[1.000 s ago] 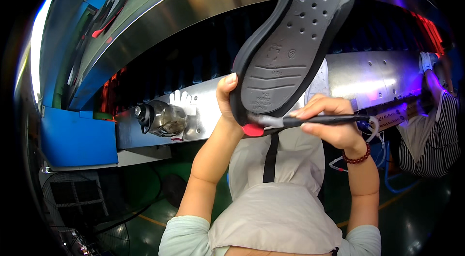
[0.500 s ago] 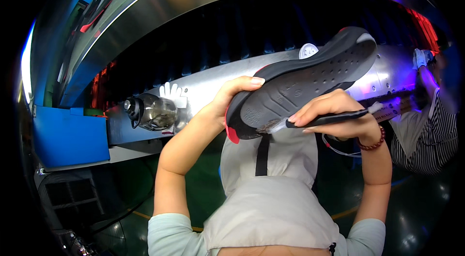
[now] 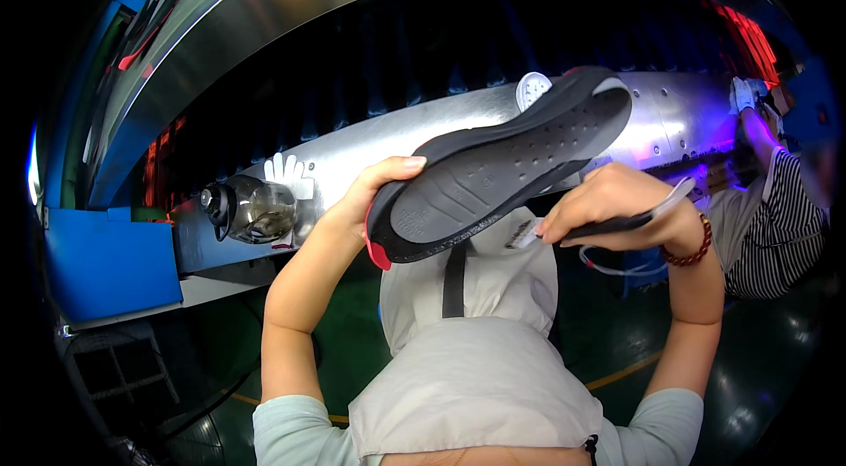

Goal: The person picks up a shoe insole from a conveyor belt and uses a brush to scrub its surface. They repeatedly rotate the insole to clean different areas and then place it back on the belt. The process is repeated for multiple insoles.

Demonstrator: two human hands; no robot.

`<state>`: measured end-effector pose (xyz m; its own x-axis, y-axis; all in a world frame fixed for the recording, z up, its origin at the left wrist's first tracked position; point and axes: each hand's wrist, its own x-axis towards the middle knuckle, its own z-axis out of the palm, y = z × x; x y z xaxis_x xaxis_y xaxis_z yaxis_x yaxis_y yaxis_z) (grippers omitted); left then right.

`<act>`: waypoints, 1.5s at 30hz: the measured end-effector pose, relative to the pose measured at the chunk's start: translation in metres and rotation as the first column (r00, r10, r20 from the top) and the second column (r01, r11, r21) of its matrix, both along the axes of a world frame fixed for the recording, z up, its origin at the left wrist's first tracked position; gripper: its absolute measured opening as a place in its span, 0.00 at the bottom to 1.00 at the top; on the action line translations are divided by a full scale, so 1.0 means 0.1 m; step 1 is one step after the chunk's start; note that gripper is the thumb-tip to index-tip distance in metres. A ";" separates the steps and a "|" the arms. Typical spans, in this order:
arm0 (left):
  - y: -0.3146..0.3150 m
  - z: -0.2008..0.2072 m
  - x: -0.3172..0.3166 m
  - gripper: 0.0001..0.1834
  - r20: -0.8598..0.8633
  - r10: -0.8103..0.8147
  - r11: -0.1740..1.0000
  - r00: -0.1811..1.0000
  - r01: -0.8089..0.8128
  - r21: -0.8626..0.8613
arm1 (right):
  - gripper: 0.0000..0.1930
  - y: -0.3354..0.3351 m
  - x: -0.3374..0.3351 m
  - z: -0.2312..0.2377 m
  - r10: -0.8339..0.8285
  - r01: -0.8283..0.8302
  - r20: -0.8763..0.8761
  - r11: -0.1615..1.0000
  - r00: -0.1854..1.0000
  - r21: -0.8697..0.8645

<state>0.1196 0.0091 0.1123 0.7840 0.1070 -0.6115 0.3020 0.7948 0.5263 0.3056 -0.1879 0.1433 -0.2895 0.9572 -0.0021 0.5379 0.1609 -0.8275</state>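
Observation:
A dark grey and black shoe sole (image 3: 489,179) with a red heel edge is held tilted above the bench. My left hand (image 3: 374,188) is closed on its heel end, the thumb lying over the upper rim. Pale speckles mark the rim on the side nearer me. My right hand (image 3: 617,201) pinches a black-handled brush (image 3: 608,227) with a clear tube at its rear end. Its pale bristles (image 3: 523,236) are just below the sole's near edge, with a small gap showing between them.
Behind the sole runs a metal bench (image 3: 388,135) with a dark bottle (image 3: 260,208), a white glove (image 3: 286,171) and a white perforated disc (image 3: 532,90). A curved metal hood (image 3: 397,3) arches above. At right another person (image 3: 780,232) works in white gloves. A blue box (image 3: 115,259) stands left.
The brush has come off the sole's heel area and sits below its near edge. The sole has turned slightly, and the whole view has shifted a little.

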 end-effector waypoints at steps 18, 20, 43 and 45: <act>0.17 -1.34 0.33 0.41 0.422 0.343 0.915 0.839 -0.198 -0.350 | 0.10 0.09 -0.44 -0.01 -0.492 0.634 -0.571 0.771 0.658 0.066; 0.01 -1.26 0.48 0.49 0.492 0.246 0.949 0.835 -0.103 -0.299 | 0.09 0.19 -0.35 -0.30 -0.635 0.677 -0.592 0.710 0.496 -0.194; -0.13 -0.97 0.38 0.45 0.319 0.298 0.954 0.900 -0.275 -0.116 | 0.08 0.27 -0.75 -0.79 -0.618 0.595 -0.099 0.683 0.780 0.425; -0.09 -0.95 0.26 0.45 0.330 0.268 0.963 0.905 -0.242 -0.118 | 0.07 0.06 -0.69 -0.78 -0.523 0.549 -0.165 0.793 0.836 0.266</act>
